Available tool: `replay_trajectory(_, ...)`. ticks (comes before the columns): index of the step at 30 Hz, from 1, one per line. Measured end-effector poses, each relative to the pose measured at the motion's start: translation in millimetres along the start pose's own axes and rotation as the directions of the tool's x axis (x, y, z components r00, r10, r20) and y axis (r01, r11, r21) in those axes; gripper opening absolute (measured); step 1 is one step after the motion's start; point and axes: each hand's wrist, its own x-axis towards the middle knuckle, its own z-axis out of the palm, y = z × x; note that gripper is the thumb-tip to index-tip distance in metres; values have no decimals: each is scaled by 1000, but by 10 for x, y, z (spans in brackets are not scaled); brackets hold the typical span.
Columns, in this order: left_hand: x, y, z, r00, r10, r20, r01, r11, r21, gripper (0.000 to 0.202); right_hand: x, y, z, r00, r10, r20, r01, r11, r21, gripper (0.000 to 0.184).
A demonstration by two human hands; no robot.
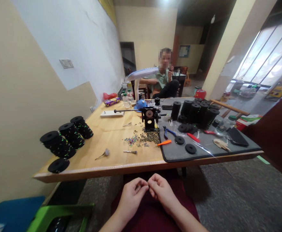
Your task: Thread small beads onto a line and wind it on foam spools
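Note:
Both hands meet over my lap, just in front of the table's near edge. My left hand (134,196) is closed in a pinch, thumb against forefinger. Touching it at the fingertips, my right hand (162,190) is pinched too. Whatever lies between the fingers is too small or too hidden to make out. Beyond them on the wood lie small colourful beads (131,140), a pile of brass-coloured pieces (150,136) and two small brushes, one fanned (104,153) and one slim (130,152). Behind these stands a black hand-cranked winder (148,117) with a dial.
Black spools with colourful bits (70,135) stand at the table's left. On the grey mat (172,154) are black spools (195,112), blue-handled pliers (169,131), an orange tool (164,142) and black discs (190,148). A lamp (136,87) stands behind; a person (161,79) sits beyond.

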Motion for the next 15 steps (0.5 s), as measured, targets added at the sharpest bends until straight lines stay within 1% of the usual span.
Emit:
replay_trajectory(3,35,10,-50,999,-41,-18,40,997,-64,23,-18,-19,-20,999,14,49,-13,1000,-27,34)
replay_trajectory(5,58,18,-74,997,-71,-26,67,989,-134,28,-26,-20,-24,997,9,75,-3,996,-87,26)
replay_trajectory(7,77,27,-84,996,-81,-29,75,983,-168,30,-24,-11,-20,996,-16,88,30,987,-156,19)
replay_trajectory(10,101,29,-84,997,-56,-51,48,989,-140,32,-12,11,-13,996,-59,68,71,976,-204,12)
replay_trajectory(15,134,-46,-89,984,-20,-180,3,995,-95,38,-15,11,-7,997,-75,20,77,981,-178,9)
